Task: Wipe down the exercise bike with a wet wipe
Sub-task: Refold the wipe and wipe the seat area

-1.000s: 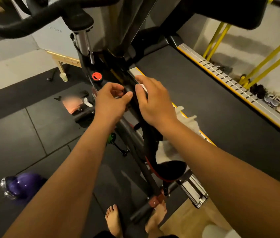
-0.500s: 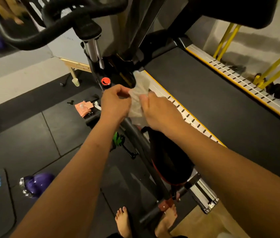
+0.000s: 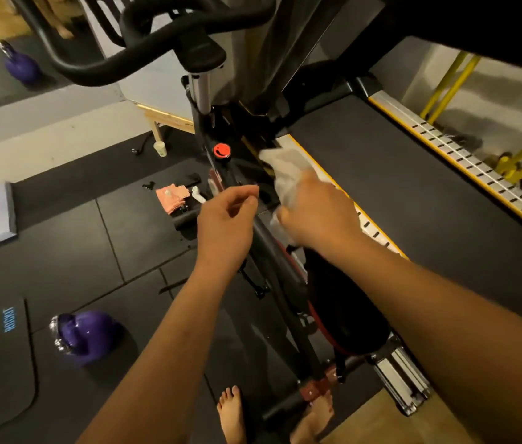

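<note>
Ok, change since half a second back: both your hands were pinching the wet wipe (image 3: 285, 174) and pulling it open. Now your left hand (image 3: 227, 219) has let go and hangs loosely curled over the exercise bike (image 3: 287, 293) frame tube, holding nothing. Your right hand (image 3: 314, 216) alone grips the wipe, bunched in the fingers, loose end sticking up toward the red knob (image 3: 221, 151). The wipe sits above the frame, between the knob and the treadmill (image 3: 413, 187) edge; can't tell if it touches metal. My read: unfolding looks finished, wiping stroke not started. Frame, knob area and handlebar (image 3: 93, 70) all look still to do. Next move, my guess: press the wipe onto the tube and run it down, left hand free to steady.
</note>
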Demonstrator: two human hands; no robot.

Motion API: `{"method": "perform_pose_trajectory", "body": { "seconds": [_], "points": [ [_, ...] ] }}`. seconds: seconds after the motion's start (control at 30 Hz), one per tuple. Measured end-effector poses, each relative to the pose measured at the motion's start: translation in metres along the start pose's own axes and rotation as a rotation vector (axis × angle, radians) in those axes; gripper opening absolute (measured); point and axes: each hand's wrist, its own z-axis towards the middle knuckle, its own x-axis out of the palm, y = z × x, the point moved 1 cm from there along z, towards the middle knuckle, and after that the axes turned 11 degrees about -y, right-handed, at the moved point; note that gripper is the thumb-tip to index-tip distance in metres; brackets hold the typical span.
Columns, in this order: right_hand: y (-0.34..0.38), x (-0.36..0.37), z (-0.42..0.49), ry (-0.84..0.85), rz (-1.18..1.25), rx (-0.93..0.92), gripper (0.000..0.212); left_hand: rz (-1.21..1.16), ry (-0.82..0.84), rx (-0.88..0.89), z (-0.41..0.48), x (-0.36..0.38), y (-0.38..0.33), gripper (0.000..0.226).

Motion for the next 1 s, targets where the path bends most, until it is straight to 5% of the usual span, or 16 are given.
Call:
{"method": "perform_pose_trajectory", "body": {
  "seconds": [0.2, 0.33, 0.47, 0.6, 0.73, 0.9, 1.0],
  "points": [
    [0.019, 0.012, 0.052, 0.114, 0.113, -0.07, 0.038, -0.007, -0.015, 0.045, -0.006, 0.001, -0.01, 0.02],
    [-0.046, -0.016, -0.039, 0.179, 0.136, 0.017, 0.061, -0.035, -0.057, 0.094, -0.006, 0.005, -0.01, 0.02],
    [-0.075, -0.023, -0.083, 0.129, -0.089, -0.092, 0.094, -0.029, -0.062, 0.182, -0.004, 0.02, -0.019, 0.021],
    [-0.03, 0.005, -0.011, 0.095, 0.077, 0.026, 0.067, -0.035, -0.023, 0.27, -0.002, 0.043, -0.038, 0.021],
    [-0.015, 0.021, 0.04, 0.101, 0.262, -0.166, 0.047, -0.027, -0.049, 0.357, -0.005, 0.056, -0.05, 0.021],
    [-0.1, -0.014, -0.045, 0.266, 0.251, -0.26, 0.053, 0.018, -0.074, 0.339, -0.018, 0.062, -0.041, 0.026],
    [-0.146, -0.036, -0.096, 0.307, 0.123, -0.211, 0.082, 0.124, 0.021, 0.344, -0.036, 0.075, -0.03, 0.031]
  ]
}}
